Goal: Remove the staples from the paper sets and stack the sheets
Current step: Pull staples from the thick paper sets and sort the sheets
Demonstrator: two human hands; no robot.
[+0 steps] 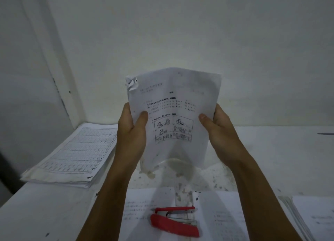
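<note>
Above the pale, speckled surface (262, 150), held up in front of a white wall (180, 32), is a set of white printed paper sheets (173, 114) with lines of text and a boxed panel of line drawings, its top left corner crumpled and bent forward. Both hands have hold of it at mid-height: the left hand (132, 130) grips the left edge with the thumb laid across the printed face and the fingers curled behind, and the right hand (219, 126) grips the right edge the same way, thumb on the front. The sheets bow a little down the middle, and their lower edge hangs clear of the surface. Whether a staple sits in the crumpled corner cannot be told. Below the hands, near the bottom of the view, a red stapler with a metal underside (174, 221) lies partly open, resting across loose white printed sheets (216, 213) spread flat on the surface. To the left, by the corner of the wall, lies a thick stack of ruled, grid-printed white sheets (75, 152), its edges slightly uneven. At the far right another pile of white paper (314, 221) lies on the surface, partly cut off by the frame
</note>
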